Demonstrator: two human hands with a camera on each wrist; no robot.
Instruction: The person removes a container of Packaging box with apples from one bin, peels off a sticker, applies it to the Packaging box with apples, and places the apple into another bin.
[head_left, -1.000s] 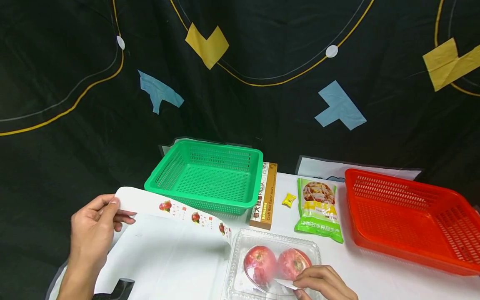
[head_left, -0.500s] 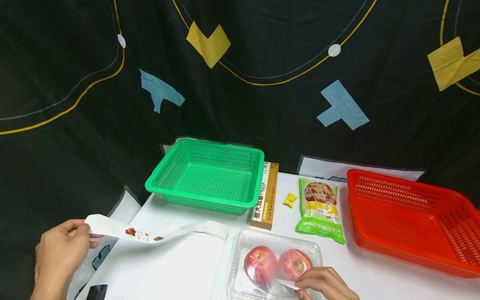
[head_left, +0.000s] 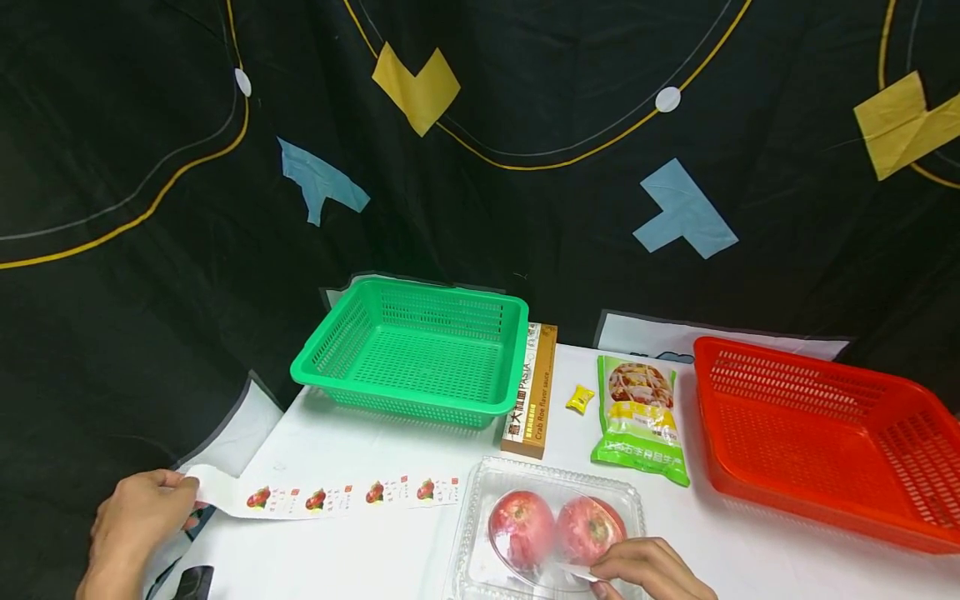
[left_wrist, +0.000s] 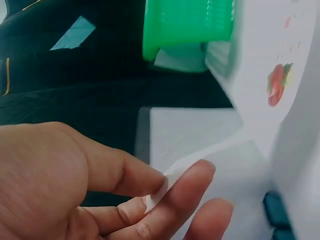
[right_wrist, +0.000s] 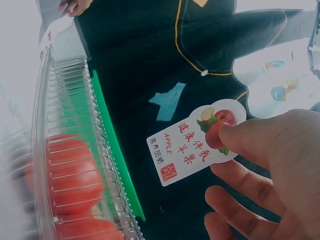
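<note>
At the left of the table, my left hand pinches the end of a white strip of apple labels between thumb and fingers. The strip stretches rightward along the table towards a clear plastic clamshell box, its held end curving up. Red apples show through the lid. Over the box's front right corner, my right hand holds a single label. In the right wrist view this apple label, white with red lettering, is pinched by thumb and index finger, printed side showing. The left wrist view shows the strip's end in the fingers.
Behind the strip stands a green basket. A pasta box, a small yellow packet and a green-and-white food bag lie right of it. At the far right sits a red basket. A dark object lies front left.
My left hand has moved left and down with the strip, which was raised and now lies mostly flat along the table. The right hand has barely moved over the box.
</note>
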